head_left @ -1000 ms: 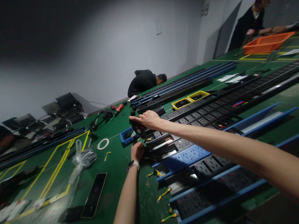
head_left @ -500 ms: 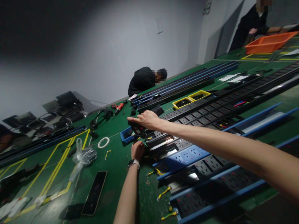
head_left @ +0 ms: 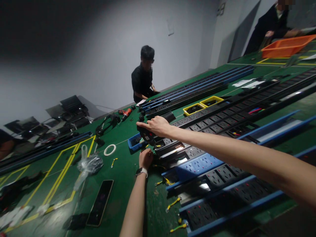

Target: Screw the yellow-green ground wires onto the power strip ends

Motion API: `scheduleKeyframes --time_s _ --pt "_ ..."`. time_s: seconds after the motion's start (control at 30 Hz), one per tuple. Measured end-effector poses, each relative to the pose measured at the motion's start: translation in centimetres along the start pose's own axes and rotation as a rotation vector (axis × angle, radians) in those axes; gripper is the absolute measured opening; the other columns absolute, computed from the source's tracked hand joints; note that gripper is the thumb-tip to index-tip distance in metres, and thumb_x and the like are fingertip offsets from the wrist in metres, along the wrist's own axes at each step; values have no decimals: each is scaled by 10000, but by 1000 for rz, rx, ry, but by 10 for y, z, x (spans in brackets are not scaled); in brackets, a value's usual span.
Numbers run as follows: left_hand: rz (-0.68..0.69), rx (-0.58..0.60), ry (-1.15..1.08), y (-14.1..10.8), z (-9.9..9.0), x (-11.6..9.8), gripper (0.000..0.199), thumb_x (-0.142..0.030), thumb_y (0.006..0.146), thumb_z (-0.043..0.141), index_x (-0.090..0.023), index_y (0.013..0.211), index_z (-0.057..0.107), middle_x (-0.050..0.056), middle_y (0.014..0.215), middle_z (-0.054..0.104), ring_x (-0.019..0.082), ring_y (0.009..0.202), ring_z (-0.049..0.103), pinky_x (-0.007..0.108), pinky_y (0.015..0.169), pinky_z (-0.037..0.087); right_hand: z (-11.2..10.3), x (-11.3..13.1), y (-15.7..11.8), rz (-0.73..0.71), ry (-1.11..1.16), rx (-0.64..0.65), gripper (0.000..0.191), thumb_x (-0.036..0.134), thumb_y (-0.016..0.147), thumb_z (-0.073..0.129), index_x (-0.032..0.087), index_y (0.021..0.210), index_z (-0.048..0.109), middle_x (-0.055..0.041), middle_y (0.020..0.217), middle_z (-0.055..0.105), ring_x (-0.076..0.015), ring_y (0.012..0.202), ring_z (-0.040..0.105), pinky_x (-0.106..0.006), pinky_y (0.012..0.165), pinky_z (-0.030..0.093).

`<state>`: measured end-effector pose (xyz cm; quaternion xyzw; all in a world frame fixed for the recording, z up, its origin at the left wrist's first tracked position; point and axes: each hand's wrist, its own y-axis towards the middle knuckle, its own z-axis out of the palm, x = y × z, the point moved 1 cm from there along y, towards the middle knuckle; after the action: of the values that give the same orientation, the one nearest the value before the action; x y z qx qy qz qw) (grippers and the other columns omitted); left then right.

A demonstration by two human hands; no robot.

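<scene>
While stretching both bare forearms out over a green table (head_left: 120, 179), showing nearest, at the lower right, a black socket strip (head_left: 201, 215) between blue edges, with short yellow wires (head_left: 173, 204) at the ends of the row. To the left of the watch (head_left: 141, 171) on one wrist, lying flat, a dark-faced phone (head_left: 100, 202). Farther in, side by side, more black strips and a blue socket strip (head_left: 197, 165); across on the left, a knotted clear plastic bag (head_left: 91, 164).

At the strip ends, holding the left hand (head_left: 146, 158) curled just below a dark power tool (head_left: 147, 135); impossible to tell about anything inside its fingers. Clamping the right hand (head_left: 158, 126) around that tool, partly hiding it, above the strip ends and just beside a small blue bin (head_left: 135, 147). Close together, yet apart, in both hands. Left of the bin, flat, a white ring (head_left: 105, 152).

Beyond the right hand, two yellow trays (head_left: 187, 114) of dark parts; past the bin, a red drill (head_left: 127, 113). Farther off, long blue-edged rails (head_left: 197, 88), with a dark-clothed person (head_left: 141, 79) near their left end; leftward, black chairs (head_left: 74, 107). At far right, before another person (head_left: 271, 24), an orange crate (head_left: 287, 49).
</scene>
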<state>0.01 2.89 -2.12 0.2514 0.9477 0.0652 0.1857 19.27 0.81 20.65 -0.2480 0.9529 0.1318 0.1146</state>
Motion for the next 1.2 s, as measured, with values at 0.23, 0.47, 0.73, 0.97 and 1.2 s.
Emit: scheduleKeyframes --time_s 0.23,0.47,0.73,0.97,1.2 --pt "-16 -24 3 0 0 -1 207 -145 899 484 -179 704 544 22 720 628 113 663 503 241 676 301 -14 -4 7 21 94 152 1095 289 777 702 198 1651 48 -113 1061 745 -226 889 698 -289 727 426" --pt "12 -43 -14 -2 0 -1 235 -157 919 469 -179 697 542 18 725 627 104 666 514 218 676 321 -23 -11 14 -62 120 286 1213 380 741 737 157 1657 -26 -164 1193 719 -256 945 698 -311 727 466" --pt "-11 -22 20 1 2 1 226 -182 922 478 -179 714 567 38 756 663 132 695 554 248 678 312 -18 -10 21 -129 104 236 1103 420 806 648 159 1658 -3 -147 1138 730 -263 927 703 -335 749 486" --pt "-12 -53 7 1 5 3 233 -201 938 469 -187 747 601 51 767 679 155 734 604 255 690 333 -15 -7 21 -66 143 191 925 344 878 566 220 1650 71 -131 1130 735 -238 927 704 -315 776 475" --pt "23 -74 19 0 8 5 200 -183 918 481 -186 757 599 55 800 687 156 761 600 264 741 363 -13 4 11 -128 9 78 843 170 905 510 205 1646 111 -132 1101 737 -225 970 718 -303 763 479"
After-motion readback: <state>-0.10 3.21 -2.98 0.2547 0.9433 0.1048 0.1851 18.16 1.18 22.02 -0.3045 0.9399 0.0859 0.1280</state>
